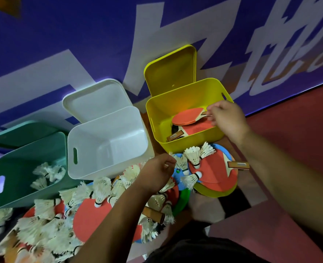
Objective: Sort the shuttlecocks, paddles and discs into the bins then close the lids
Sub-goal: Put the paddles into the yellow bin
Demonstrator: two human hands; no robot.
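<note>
right hand (227, 118) is up over the yellow bin (185, 145), fingertips pinched narrow on the handle end of the top paddle (189, 116), its red face lying across the other paddles in there, handle pointing right toward the hand. left hand (156, 171) hovers over the floor pile with fingers curled in, and i cannot tell whether it holds anything. white bin (107, 162) in the middle shows nothing inside, green bin (24, 190) on the left has a few shuttlecocks (47, 171) at the bottom, every lid open. now the one to watch: the floor paddle (213, 171) lies just below the yellow bin's near wall, on a stack of discs (213, 193), with loose shuttlecocks (192, 156) sitting on its face. its long axis runs left to right, wooden handle (238, 165) sticking out to the right, near the right forearm and away from the left hand. so by my read the right hand is the nearer one for it, a short drop back toward the body, and those loose shuttlecocks will likely tip off as it lifts
</note>
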